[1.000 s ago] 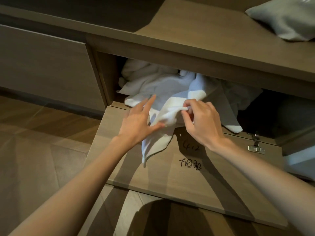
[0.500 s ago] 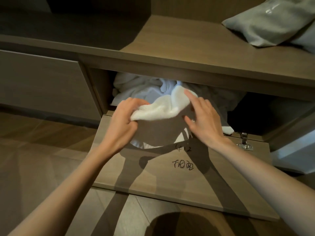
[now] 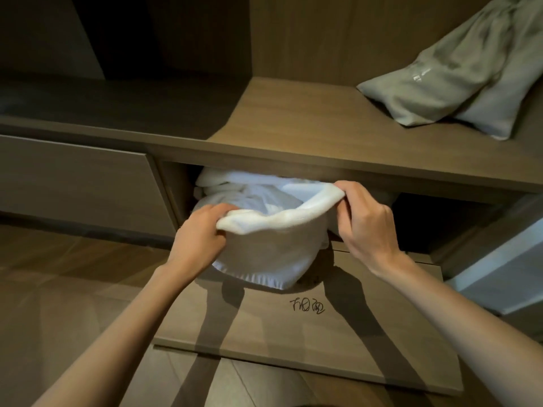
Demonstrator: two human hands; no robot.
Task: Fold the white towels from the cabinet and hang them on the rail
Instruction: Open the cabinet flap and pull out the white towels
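A white towel (image 3: pixel 270 248) hangs between both hands in front of the open cabinet compartment. My left hand (image 3: pixel 199 239) grips its upper edge at the left. My right hand (image 3: pixel 367 221) pinches the same edge higher up at the right, so the edge slopes up to the right. The towel's lower part sags down to the drop-down door (image 3: pixel 293 333). Behind it, a heap of crumpled white towels (image 3: pixel 235 189) fills the compartment. No rail is in view.
The drop-down door lies flat and open toward me, with handwriting on it. A wooden shelf (image 3: pixel 293 127) runs above the compartment and holds a grey-green cloth bag (image 3: pixel 455 74) at the right. A closed drawer front (image 3: pixel 73 177) is at the left, wooden floor below.
Both hands have taken hold of the towel's edge and moved apart, drawing it out of the heap and spreading it. The view has tilted upward.
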